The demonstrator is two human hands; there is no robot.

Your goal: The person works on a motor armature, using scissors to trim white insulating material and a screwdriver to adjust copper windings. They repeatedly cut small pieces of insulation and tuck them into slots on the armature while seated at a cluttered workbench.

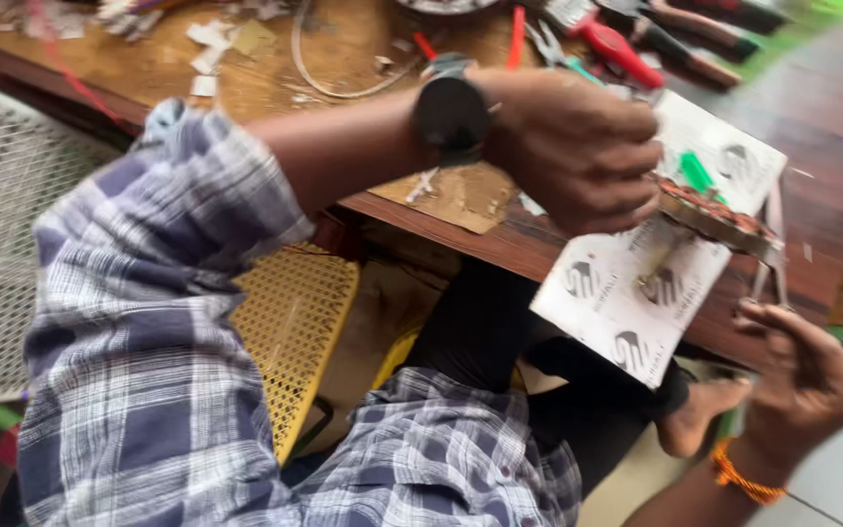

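My left hand (578,146), with a black watch on its wrist, grips a flat part ringed with copper-coloured windings (724,220) at the bench edge. A white printed paper sheet (626,303) lies under that part and hangs off the bench, and a small green piece (697,171) sits on it beside my fingers. My right hand (802,381), with an orange thread on its wrist, is lower right. Its fingertips pinch the lower end of a thin metal tool (771,263) that reaches up to the wound part. The picture is blurred by motion.
The wooden workbench (461,195) carries red-handled tools (617,49), a wire loop (343,83) and paper scraps (212,44). Below it are a yellow mesh seat (295,312), a white mesh panel (2,195) and my bare foot (700,415).
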